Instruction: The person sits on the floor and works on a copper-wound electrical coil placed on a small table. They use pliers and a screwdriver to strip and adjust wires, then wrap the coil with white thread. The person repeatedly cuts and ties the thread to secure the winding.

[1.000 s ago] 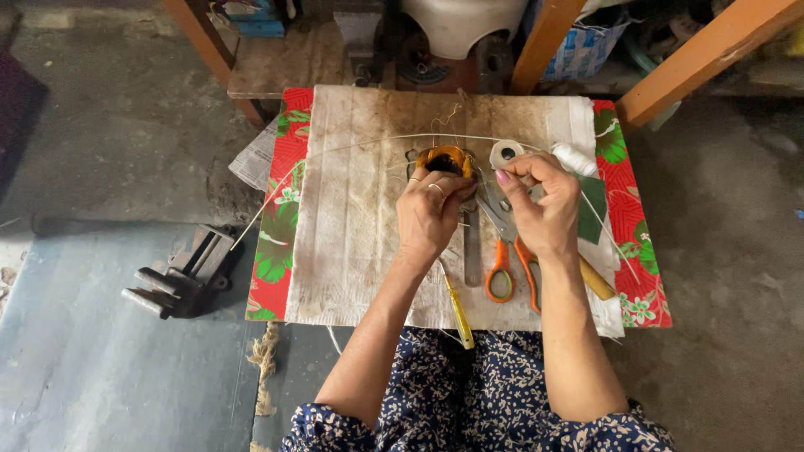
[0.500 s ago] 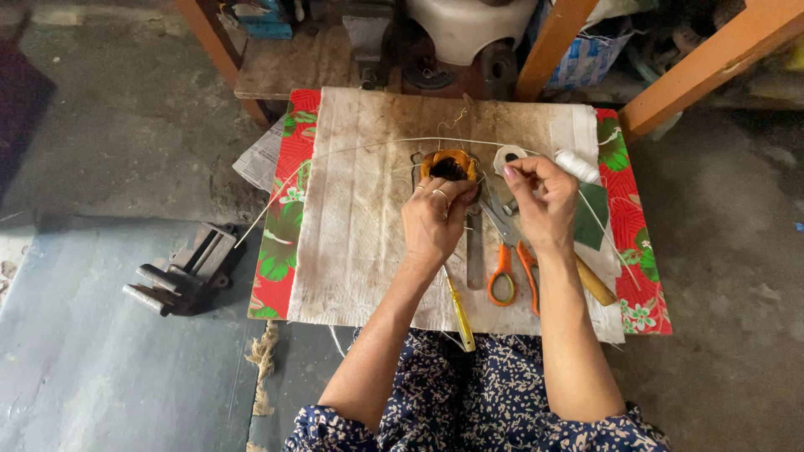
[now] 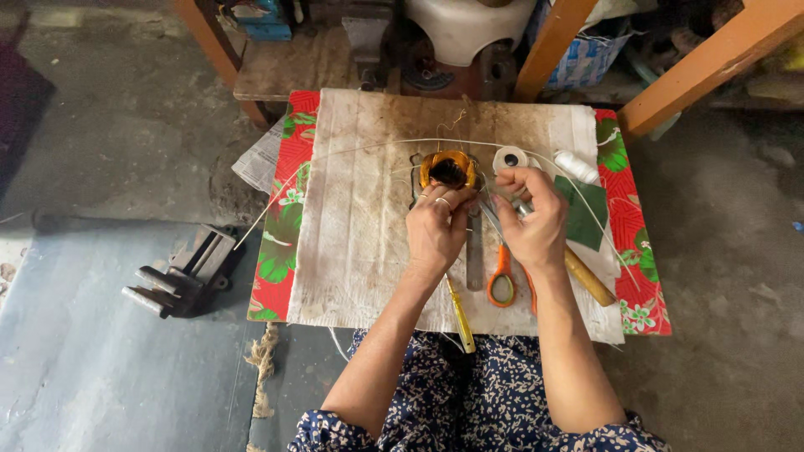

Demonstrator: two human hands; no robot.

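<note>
My left hand rests its fingers on a round copper-wound coil that lies on a stained white cloth. My right hand is closed just right of the coil and pinches a thin pale cord; the cord arcs across the cloth to both sides. Orange-handled scissors lie under my right wrist. A yellow-handled screwdriver lies below my left wrist.
A tape roll, a white thread spool, a green sheet and a wooden-handled tool lie on the right. A red floral cloth edges the board. A metal vise sits on the floor, left. Wooden legs stand behind.
Both hands stay at the coil. My right hand has shifted slightly closer to the coil with the cord; otherwise little has moved.
</note>
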